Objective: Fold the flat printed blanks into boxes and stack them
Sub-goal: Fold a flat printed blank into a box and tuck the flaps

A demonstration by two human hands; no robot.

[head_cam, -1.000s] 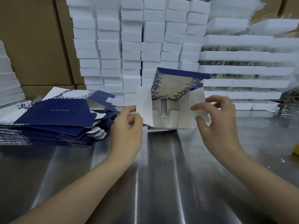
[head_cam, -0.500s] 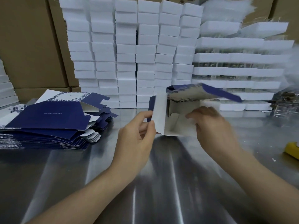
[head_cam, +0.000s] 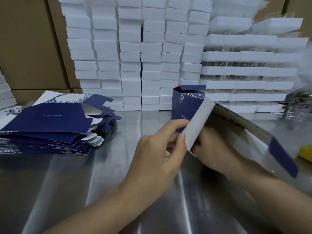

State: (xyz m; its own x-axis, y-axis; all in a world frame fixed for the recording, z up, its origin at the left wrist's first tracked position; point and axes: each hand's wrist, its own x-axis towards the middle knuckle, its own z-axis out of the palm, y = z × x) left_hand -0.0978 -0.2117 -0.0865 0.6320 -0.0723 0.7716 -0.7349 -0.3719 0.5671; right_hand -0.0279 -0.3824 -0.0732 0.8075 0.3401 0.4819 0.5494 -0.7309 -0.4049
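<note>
the left hand pinched the white side flap of the half-formed navy box, thumb at its edge, likely to crease it inward. the right hand sat behind that flap, probably bracing the box; its fingers were hidden, so their grip cannot be told. the box hung above the middle of the steel tabletop, lid flap blurred rightward. flat blanks lay stacked by the left edge.

No words can be read. The top blank at the left and the box in the middle carry tiny blurry letters.
</note>
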